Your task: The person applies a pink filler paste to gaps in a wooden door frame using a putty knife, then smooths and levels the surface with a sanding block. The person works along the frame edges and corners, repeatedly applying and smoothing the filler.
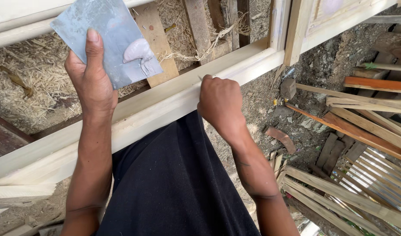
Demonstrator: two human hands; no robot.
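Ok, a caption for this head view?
Left hand holds a putty-smeared metal sheet; right hand presses a small tool against the pale wooden frame.

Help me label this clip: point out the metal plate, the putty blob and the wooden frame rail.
metal plate (pixel 102 30), head view, bare upper face.
putty blob (pixel 138 50), head view, its middle.
wooden frame rail (pixel 165 102), head view, top face between the hands.

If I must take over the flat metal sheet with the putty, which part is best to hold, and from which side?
Probably grip the bare lower-left edge of the metal sheet, coming from below, as the left hand does: thumb on top, fingers behind. The pale putty blob sits near the right edge, so that side is best avoided.
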